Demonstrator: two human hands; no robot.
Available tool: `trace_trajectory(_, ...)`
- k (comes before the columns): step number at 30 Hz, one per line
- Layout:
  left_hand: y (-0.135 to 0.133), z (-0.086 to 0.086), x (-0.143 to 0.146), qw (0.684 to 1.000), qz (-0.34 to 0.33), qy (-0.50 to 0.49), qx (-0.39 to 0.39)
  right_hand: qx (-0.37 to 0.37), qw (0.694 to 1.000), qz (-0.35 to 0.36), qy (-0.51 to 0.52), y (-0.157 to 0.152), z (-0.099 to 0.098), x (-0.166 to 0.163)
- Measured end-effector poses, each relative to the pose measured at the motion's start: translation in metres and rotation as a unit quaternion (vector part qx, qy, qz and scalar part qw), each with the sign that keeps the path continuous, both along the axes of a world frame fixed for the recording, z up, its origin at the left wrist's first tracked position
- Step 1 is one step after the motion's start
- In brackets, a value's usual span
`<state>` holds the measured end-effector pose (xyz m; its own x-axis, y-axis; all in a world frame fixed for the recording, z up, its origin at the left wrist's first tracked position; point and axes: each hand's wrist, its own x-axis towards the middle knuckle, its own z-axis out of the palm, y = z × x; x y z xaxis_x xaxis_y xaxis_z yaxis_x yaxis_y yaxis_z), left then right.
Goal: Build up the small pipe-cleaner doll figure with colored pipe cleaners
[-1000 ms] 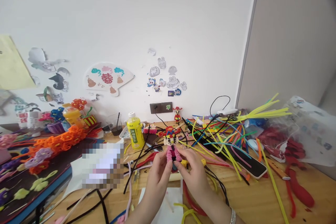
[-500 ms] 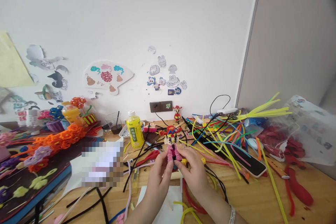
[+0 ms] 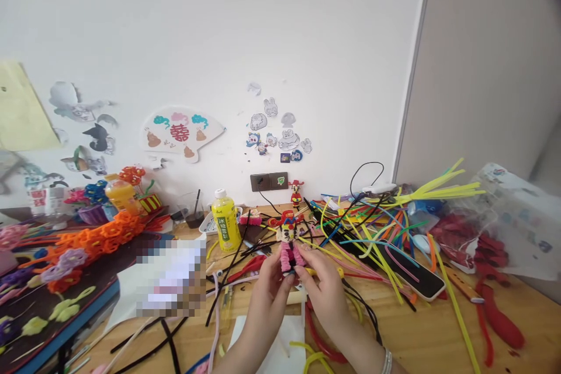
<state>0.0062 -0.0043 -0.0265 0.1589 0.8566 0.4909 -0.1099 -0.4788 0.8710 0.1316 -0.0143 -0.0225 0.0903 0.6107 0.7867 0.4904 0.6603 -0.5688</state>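
Between my two hands is a small pipe-cleaner doll (image 3: pixel 290 239) with a red and blue hat, a cream face and a pink body. It stays upright above the table, facing me. My left hand (image 3: pixel 268 286) pinches its lower body from the left, thumb in front. On the other side my right hand (image 3: pixel 323 280) grips the pink part with thumb and fingers. A similar red doll (image 3: pixel 296 194) stands at the wall behind it. Beneath my wrists lies a white sheet of paper (image 3: pixel 280 350).
A yellow drink bottle (image 3: pixel 226 221) stands left of the doll. Loose pipe cleaners (image 3: pixel 377 245) and a phone (image 3: pixel 412 272) cover the right side. Pipe-cleaner flowers (image 3: pixel 96 234) fill the left. A socket (image 3: pixel 269 181) sits on the wall; a plastic bag (image 3: pixel 521 222) lies far right.
The doll's lower body has spread a little and more of its pink part shows. My fingers have shifted slightly around its base. The view has tilted slightly upward.
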Motion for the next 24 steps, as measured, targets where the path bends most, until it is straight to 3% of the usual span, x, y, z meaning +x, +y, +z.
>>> trace_trajectory(4, 0.001, -0.001, 0.000, 1.000, 0.015, 0.003, -0.010, 0.000, 1.000, -0.006, -0.021, -0.001, 0.000, 0.000)
trace_trajectory(14, -0.005, 0.015, 0.000, 0.995, 0.002, -0.061, -0.082, 0.006, 0.996, 0.018, -0.087, -0.001, 0.012, 0.007)
trace_trajectory(24, -0.001, 0.003, 0.003, 0.998, -0.016, -0.056, -0.038, 0.040, 0.996, -0.004, -0.082, 0.002, 0.003, 0.006)
